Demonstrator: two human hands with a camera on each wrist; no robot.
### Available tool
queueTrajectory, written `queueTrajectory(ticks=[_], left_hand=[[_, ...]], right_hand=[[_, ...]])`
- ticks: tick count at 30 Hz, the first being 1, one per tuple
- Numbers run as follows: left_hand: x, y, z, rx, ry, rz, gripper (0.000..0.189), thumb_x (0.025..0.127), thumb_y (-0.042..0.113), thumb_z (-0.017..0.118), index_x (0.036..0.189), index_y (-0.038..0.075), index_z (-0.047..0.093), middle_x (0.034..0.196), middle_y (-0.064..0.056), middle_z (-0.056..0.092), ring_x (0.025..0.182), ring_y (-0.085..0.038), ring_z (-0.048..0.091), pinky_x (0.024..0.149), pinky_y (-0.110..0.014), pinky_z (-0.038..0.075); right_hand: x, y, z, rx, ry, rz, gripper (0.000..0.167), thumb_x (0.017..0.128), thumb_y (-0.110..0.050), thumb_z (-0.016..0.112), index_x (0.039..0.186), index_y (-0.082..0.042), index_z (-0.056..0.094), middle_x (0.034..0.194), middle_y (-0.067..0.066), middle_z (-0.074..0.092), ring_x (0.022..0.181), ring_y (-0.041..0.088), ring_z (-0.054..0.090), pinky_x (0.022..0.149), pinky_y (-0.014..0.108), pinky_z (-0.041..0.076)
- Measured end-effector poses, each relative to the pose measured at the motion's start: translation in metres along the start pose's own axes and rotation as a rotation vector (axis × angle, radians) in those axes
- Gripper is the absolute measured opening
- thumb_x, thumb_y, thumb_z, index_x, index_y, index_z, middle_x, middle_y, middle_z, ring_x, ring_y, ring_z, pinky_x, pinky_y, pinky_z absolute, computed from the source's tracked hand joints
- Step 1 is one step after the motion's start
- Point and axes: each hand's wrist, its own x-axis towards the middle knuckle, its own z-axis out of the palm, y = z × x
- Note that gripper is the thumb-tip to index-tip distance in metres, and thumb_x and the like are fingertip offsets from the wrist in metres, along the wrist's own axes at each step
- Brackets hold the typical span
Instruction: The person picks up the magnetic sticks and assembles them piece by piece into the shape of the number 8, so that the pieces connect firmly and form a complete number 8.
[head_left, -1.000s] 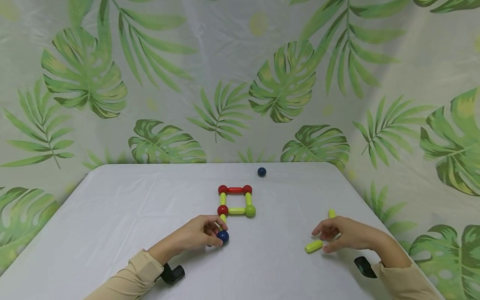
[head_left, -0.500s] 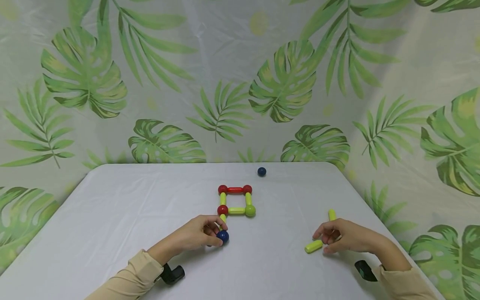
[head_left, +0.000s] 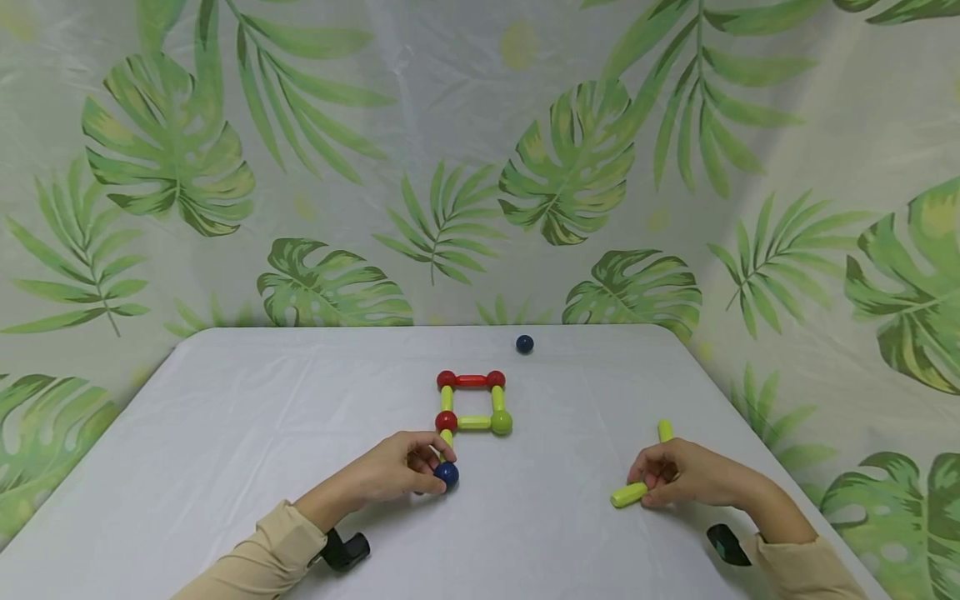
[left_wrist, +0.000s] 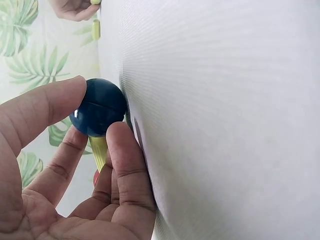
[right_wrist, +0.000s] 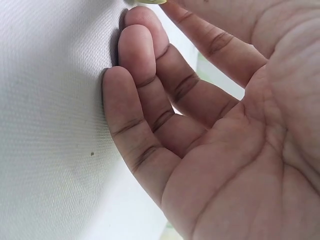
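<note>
My left hand [head_left: 397, 468] pinches a dark blue ball [head_left: 447, 475] between thumb and fingers; the left wrist view shows that ball [left_wrist: 100, 107] close up. A yellow-green stick [head_left: 447, 442] runs from it to a red ball [head_left: 446, 422], the near left corner of a square of sticks and balls. At the right, my right hand [head_left: 693, 477] holds the end of a loose yellow-green stick [head_left: 628, 495] between thumb and forefinger. Only a sliver of that stick [right_wrist: 150, 1] shows in the right wrist view, beyond the curled other fingers.
The square has a red stick [head_left: 471, 381] at the back and a green ball [head_left: 502, 422] at its near right corner. Another dark blue ball [head_left: 524, 343] lies near the far edge of the white table [head_left: 285, 400]. Behind my right hand lies another yellow-green stick [head_left: 665, 430].
The thumb and forefinger of my right hand have closed on the end of the near yellow-green stick. My left hand and the blue ball stay where they were.
</note>
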Motion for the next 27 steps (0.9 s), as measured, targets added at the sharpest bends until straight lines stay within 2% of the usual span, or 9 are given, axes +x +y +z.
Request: queueTrajectory(ticks=[8,19,27], left_hand=[[0.000,0.000,0.000,-0.004,-0.004,0.002,0.030,0.091,0.008,0.084,0.119,0.012,0.072,0.102,-0.006,0.065,0.088,-0.019,0.056,0.063,-0.024,0.045],[0.000,0.000,-0.001,-0.003,-0.005,0.013,0.030,0.091,0.008,0.084,0.119,0.011,0.072,0.102,-0.007,0.065,0.088,-0.019,0.056,0.063,-0.024,0.043],[0.000,-0.001,0.000,-0.002,-0.006,0.011,0.030,0.091,0.008,0.084,0.119,0.011,0.072,0.102,-0.006,0.065,0.088,-0.018,0.056,0.063,-0.023,0.043]], right_hand=[[0.004,0.002,0.000,-0.013,0.007,0.009,0.016,0.096,-0.011,0.079,0.110,-0.004,0.075,0.089,-0.002,0.065,0.078,0.004,0.057,0.067,0.020,0.046],[0.015,-0.005,0.003,-0.094,0.046,-0.012,0.013,0.098,-0.022,0.080,0.105,-0.011,0.076,0.087,-0.006,0.065,0.078,0.002,0.058,0.070,0.020,0.048],[0.026,-0.015,0.008,-0.068,0.041,-0.047,0.014,0.099,-0.018,0.078,0.107,-0.007,0.075,0.089,-0.004,0.067,0.079,0.003,0.058,0.070,0.021,0.050]])
